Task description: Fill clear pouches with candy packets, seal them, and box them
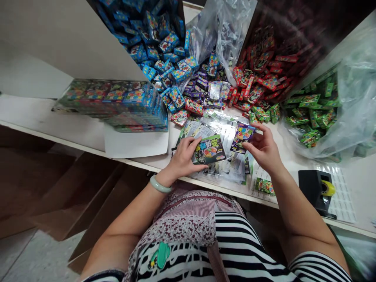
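Note:
My left hand (185,156) closes on a green-and-black printed candy packet (209,150), thumb along its lower edge and fingers at its upper left. Between the thumb and fingers of my right hand (262,147) is a small purple candy box (243,137), tilted, its printed face up. Clear plastic sleeves (226,127) and printed sheets lie beneath both hands. Just beyond them are small red boxes (194,106) and a heap of purple boxes (202,84).
Blue boxes (152,51) spill from a tipped carton at the back left, red boxes (264,80) from another. Green boxes (313,111) fill a clear bag at right. A stack of printed packs (117,103) stands left. A tape dispenser (314,192) sits near the front edge.

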`<control>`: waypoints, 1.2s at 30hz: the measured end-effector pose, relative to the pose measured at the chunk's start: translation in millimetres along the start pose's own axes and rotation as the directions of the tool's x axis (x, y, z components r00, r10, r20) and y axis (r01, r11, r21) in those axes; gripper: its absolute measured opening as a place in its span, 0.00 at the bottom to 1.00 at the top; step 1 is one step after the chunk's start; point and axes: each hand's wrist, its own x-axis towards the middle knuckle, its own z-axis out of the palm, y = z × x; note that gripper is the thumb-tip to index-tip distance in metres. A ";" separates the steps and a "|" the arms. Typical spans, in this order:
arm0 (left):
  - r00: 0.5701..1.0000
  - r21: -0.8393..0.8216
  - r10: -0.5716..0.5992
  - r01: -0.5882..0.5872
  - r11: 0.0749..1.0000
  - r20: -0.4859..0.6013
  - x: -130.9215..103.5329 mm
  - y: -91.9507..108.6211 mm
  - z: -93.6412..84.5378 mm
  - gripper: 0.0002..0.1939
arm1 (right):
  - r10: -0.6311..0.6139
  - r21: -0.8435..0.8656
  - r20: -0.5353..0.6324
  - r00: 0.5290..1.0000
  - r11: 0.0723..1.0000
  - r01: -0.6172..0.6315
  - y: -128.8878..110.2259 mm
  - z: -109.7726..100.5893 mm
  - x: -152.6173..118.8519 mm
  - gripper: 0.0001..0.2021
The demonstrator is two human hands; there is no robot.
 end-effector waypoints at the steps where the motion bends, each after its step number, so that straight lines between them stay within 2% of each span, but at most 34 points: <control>1: 1.000 -0.001 0.015 -0.015 1.000 0.001 0.8 0.9 0.8 0.52 | -0.012 -0.031 0.005 1.000 0.999 0.012 1.5 1.7 -5.3 0.29; 3: 0.998 0.007 0.061 -0.061 0.998 -0.002 2.4 3.0 1.4 0.52 | -0.009 -0.056 0.042 0.999 0.998 0.011 5.7 4.8 -12.9 0.27; 7: 0.984 0.068 0.176 -0.176 0.982 0.001 3.6 7.8 0.5 0.52 | 0.077 -0.068 0.234 0.969 0.996 -0.063 11.1 4.4 -19.8 0.24; 11: 0.977 0.104 0.211 -0.213 0.972 0.022 1.3 13.7 3.3 0.52 | 0.118 -0.157 0.324 0.939 0.985 -0.070 7.9 -0.8 -19.9 0.20; 14: 0.982 0.081 0.186 -0.187 0.979 0.029 0.0 18.1 7.4 0.52 | 0.137 -0.119 0.342 0.930 0.988 -0.102 5.4 1.8 -16.2 0.21; 16: 0.989 0.057 0.146 -0.147 0.987 0.018 0.5 19.8 8.5 0.52 | 0.120 -0.067 0.268 0.956 0.992 -0.105 5.2 7.3 -13.3 0.24; 18: 0.994 0.049 0.106 -0.105 0.993 -0.006 1.9 20.0 7.7 0.52 | 0.041 -0.101 0.161 0.986 0.995 -0.025 5.7 13.8 -11.9 0.20; 20: 0.996 0.054 0.085 -0.083 0.995 -0.035 3.3 19.3 6.0 0.52 | -0.088 -0.221 0.102 0.991 0.969 0.109 6.9 20.2 -12.7 0.15; 23: 0.994 0.045 0.106 -0.104 0.994 -0.034 3.9 17.8 4.6 0.52 | -0.198 -0.309 0.194 0.961 0.917 0.252 10.2 28.1 -15.0 0.17; 26: 0.993 0.007 0.116 -0.116 0.993 -0.017 1.8 15.8 3.0 0.51 | -0.180 -0.254 0.313 0.933 0.930 0.264 10.2 30.8 -7.3 0.23; 27: 0.995 -0.014 0.096 -0.096 0.995 -0.022 0.3 14.9 1.3 0.51 | -0.177 -0.228 0.295 0.939 0.941 0.249 7.8 31.0 0.3 0.24; 29: 0.998 -0.078 0.042 -0.046 0.996 -0.044 -3.8 13.3 -4.8 0.52 | -0.194 -0.198 0.163 0.968 0.954 0.224 -1.0 34.4 25.1 0.21; 31: 0.998 -0.153 0.006 -0.015 0.988 -0.059 -9.0 13.1 -13.1 0.54 | -0.226 -0.221 0.041 0.973 0.948 0.230 -13.2 48.6 61.4 0.16; 32: 0.998 -0.184 -0.002 -0.011 0.983 -0.069 -11.7 13.7 -17.3 0.55 | -0.234 -0.263 0.053 0.971 0.935 0.240 -19.5 61.3 82.0 0.14; 34: 0.995 -0.221 -0.009 -0.012 0.975 -0.096 -17.2 15.9 -24.5 0.57 | -0.245 -0.361 0.185 0.952 0.884 0.298 -30.4 96.6 123.8 0.13; 36: 0.992 -0.237 -0.024 -0.006 0.972 -0.121 -22.8 17.9 -29.2 0.58 | -0.263 -0.535 0.270 0.926 0.759 0.371 -37.4 138.2 160.4 0.14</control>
